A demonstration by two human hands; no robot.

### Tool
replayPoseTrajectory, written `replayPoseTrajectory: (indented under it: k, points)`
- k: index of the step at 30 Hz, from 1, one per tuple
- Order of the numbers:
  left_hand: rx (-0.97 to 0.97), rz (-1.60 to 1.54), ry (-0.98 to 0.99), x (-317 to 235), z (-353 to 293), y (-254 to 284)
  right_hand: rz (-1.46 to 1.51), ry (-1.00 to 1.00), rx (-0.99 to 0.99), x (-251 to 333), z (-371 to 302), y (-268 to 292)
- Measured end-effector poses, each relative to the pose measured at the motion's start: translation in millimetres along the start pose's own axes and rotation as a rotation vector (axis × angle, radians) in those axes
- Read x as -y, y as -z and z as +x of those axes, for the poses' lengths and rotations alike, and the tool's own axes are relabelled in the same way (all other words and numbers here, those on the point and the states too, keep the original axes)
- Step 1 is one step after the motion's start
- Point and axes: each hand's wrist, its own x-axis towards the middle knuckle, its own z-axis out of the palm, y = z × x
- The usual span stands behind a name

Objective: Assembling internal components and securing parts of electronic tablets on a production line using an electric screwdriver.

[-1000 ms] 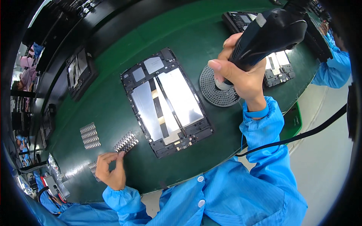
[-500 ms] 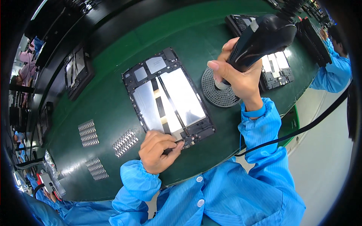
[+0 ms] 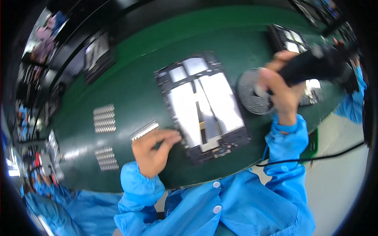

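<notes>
An opened tablet housing (image 3: 228, 102), black-framed with bright silver panels and a dark ribbon strip, lies at the middle of the table. My right hand (image 3: 286, 94) is closed around a black electric screwdriver (image 3: 317, 65), blurred by motion. Its tip end is over a round grey dimpled dish (image 3: 249, 94) just right of the tablet. My left hand (image 3: 151, 151) is by the tablet's lower left edge, thumb and forefinger pinched together. Anything between those fingertips is too small and blurred to make out. Partly under this hand lies a sheet of small parts (image 3: 145, 129).
Two more sheets of small parts (image 3: 104, 118) (image 3: 106, 158) lie on the green table (image 3: 130, 86) at left. Other tablet housings stand at the far left (image 3: 96, 55) and far right (image 3: 291, 39). A black cable (image 3: 327, 158) crosses at lower right. A co-worker's blue sleeve (image 3: 348, 106) shows at right.
My left hand has left the tablet's lower edge and moved left, toward the parts sheet. My right hand still holds the screwdriver at the dish, now tilted lower. The whole view has shifted.
</notes>
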Motion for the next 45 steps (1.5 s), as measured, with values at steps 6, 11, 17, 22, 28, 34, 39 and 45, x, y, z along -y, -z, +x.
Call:
replayPoseTrajectory:
  k: [6, 11, 17, 22, 28, 34, 39, 45]
  points:
    - [-0.133, -0.386, 0.306, 25, 18, 14, 0.178, 0.152, 0.15, 16, 1, -37]
    - [-0.08, -0.388, 0.323, 34, 32, 13, 0.147, 0.036, 0.332, 20, 0, -108]
    - [-0.147, -0.429, 0.314, 36, 26, 20, 0.1, 0.032, 0.372, -10, -1, -129]
    - [-0.092, -0.47, 0.37, 33, 32, 22, 0.093, 0.002, 0.361, -7, -1, -133]
    - [0.01, -0.491, 0.292, 44, 54, -4, 0.109, 0.054, 0.313, 1, -1, -128]
    - [-0.008, -0.326, 0.168, 55, 61, -3, 0.205, 0.105, 0.335, 9, -1, -134]
    - [0.135, -0.474, 0.308, 50, 67, 8, 0.067, 0.15, 0.473, 9, 1, -143]
    - [0.12, -0.331, 0.339, 52, 72, 9, 0.075, 0.107, 0.46, 0, -1, -164]
